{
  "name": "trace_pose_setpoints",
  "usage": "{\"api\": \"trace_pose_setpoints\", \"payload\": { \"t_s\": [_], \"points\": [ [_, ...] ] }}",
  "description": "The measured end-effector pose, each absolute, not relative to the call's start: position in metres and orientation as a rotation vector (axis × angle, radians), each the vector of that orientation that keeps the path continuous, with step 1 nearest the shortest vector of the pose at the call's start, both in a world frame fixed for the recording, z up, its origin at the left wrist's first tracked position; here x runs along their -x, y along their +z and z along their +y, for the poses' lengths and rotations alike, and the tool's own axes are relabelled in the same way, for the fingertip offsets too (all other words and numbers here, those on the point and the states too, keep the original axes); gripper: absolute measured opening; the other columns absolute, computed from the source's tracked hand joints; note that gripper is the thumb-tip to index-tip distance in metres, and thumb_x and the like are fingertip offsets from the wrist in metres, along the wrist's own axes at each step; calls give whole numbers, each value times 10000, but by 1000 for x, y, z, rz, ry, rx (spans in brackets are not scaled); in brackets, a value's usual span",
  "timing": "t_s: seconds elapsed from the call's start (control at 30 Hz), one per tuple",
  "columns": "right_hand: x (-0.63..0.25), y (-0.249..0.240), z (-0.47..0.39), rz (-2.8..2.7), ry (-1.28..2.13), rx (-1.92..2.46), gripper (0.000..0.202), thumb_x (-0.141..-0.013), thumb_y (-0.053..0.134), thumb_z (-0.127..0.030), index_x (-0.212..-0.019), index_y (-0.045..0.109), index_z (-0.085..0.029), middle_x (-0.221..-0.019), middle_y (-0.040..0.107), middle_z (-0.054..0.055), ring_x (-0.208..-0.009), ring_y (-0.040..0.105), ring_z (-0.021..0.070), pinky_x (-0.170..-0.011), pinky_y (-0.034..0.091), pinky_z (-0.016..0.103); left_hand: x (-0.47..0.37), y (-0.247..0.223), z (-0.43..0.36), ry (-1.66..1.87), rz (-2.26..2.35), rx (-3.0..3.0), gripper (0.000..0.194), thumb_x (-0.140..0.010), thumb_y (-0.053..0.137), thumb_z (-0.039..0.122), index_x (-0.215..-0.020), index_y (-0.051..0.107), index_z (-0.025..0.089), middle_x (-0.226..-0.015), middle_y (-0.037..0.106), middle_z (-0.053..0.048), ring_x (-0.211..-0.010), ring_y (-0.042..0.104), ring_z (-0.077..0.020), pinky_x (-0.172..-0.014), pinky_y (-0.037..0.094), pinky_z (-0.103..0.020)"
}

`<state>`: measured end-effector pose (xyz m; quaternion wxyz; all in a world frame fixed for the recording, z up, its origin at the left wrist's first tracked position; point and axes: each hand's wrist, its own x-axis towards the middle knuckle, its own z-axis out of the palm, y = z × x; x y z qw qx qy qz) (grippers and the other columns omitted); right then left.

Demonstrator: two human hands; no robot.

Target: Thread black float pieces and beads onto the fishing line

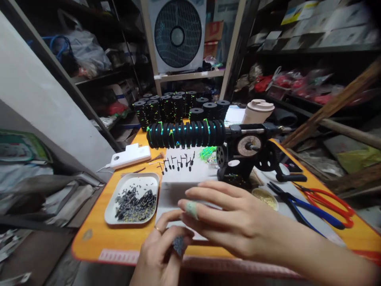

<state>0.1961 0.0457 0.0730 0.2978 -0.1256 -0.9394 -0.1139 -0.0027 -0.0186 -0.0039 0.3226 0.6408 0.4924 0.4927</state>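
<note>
My left hand [168,248] is at the table's front edge, its fingers curled together, with a dark wrap at one finger; what it holds, if anything, is hidden. Over it reaches my right hand [226,216], fingers stretched and light green tape round one of them; its fingertips come close to my left hand. Behind the hands a white block [178,188] carries several small black pieces [178,163] on short stems. Above that, a black ribbed roll [186,134] wound with green and blue line sits level on a hand-cranked winder [248,149].
A white tray [110,210] of small dark parts stands left, near a white power strip [131,155]. Blue-handled pliers [309,210], red-handled scissors [330,202] and a small dish [264,198] lie right. Black spools [166,107] and a lidded cup [258,111] stand behind.
</note>
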Motion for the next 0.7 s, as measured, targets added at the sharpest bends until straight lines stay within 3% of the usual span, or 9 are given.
{"api": "trace_pose_setpoints", "payload": {
  "t_s": [0.07,0.17,0.27,0.33,0.43,0.53,0.63,0.7],
  "points": [
    [-190,67,53,-2572,-253,238,343,-1055,427,-137,-873,717,-150,-901,731,43,-971,648,203,-1044,481,367,13,-6,-25,1287,1366,-1714,185,-885,645,169,-802,770,277,-1130,701,-69,-969,701,-228,-823,503,-264],
    [-188,58,59,-2639,-182,207,338,-1046,418,-134,-850,693,-144,-783,658,44,-755,603,190,-827,532,358,27,-7,-24,1269,1412,-1765,226,-897,621,150,-893,783,307,-1099,694,-68,-1006,702,-228,-849,506,-262],
    [-191,50,62,-2579,-165,315,327,-1033,394,-114,-865,674,-139,-727,594,43,-631,510,177,-599,440,323,35,-8,-12,1136,1500,-1924,336,-912,594,149,-1175,738,302,-1118,662,-97,-972,704,-230,-843,526,-289],
    [-193,44,64,-2471,-127,418,318,-1024,388,-124,-860,660,-144,-667,533,23,-571,448,167,-531,364,304,35,-9,-2,957,1555,-2071,405,-894,598,139,-1277,681,243,-1145,644,-130,-887,713,-241,-787,551,-321],
    [-196,37,63,-2318,1,550,234,-990,432,-114,-894,640,-159,-661,515,5,-573,465,156,-531,355,281,30,-8,8,723,1569,-2196,360,-881,513,78,-1144,717,215,-1152,637,-141,-792,717,-239,-720,559,-341],
    [-198,36,59,-2204,150,608,156,-946,501,-66,-958,627,-157,-697,551,2,-605,502,141,-560,388,259,26,-2,7,858,1516,-2096,292,-882,488,69,-972,712,232,-1036,677,-98,-848,711,-238,-754,537,-314],
    [-195,38,54,-2137,324,607,154,-926,533,-40,-967,637,-147,-696,565,0,-597,506,126,-545,389,245,19,6,0,1201,1545,-1594,90,-904,611,222,-859,688,232,-807,695,-38,-738,656,-195,-666,491,-252],
    [-191,39,52,-2104,440,609,147,-928,544,-44,-950,647,-147,-696,583,4,-595,523,124,-538,396,241,12,7,-4,1327,1466,-1144,185,-872,706,370,-789,659,212,-690,662,-5,-551,532,-122,-536,411,-210]
  ]
}}
